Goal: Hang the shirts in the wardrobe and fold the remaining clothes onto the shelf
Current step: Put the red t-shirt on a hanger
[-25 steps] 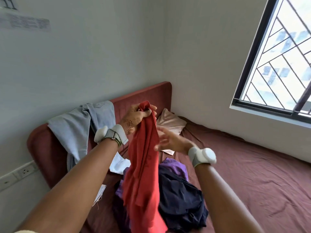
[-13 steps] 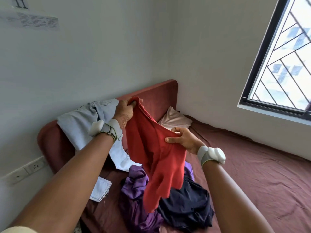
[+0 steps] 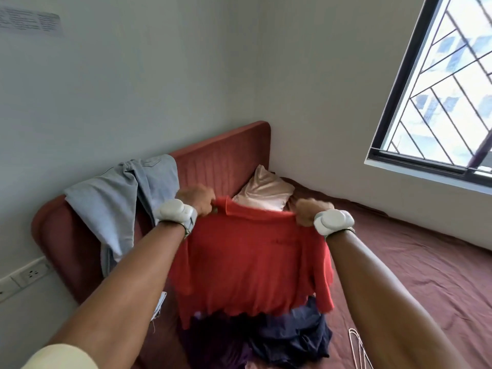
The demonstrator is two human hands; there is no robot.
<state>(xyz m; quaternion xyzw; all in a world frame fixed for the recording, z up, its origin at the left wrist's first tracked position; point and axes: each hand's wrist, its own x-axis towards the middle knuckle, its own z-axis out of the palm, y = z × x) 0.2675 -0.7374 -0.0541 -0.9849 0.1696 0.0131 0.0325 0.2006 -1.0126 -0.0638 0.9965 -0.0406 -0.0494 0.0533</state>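
Since half a second earlier, both hands had moved to the shoulders of the red shirt [image 3: 250,265], which now hung spread flat between them instead of bunched. At far left, pale jeans [image 3: 119,201] lay draped over the headboard [image 3: 221,161]. Next, the left hand [image 3: 198,199] pinched the shirt's left shoulder by the collar. Behind the shirt sat a beige pillow [image 3: 263,193]; beneath it, on the bed [image 3: 415,265], lay a dark navy garment [image 3: 292,339] beside purple cloth [image 3: 213,342]. The right hand [image 3: 310,210] gripped the right shoulder. A wire hanger [image 3: 359,350] lay at lower right.
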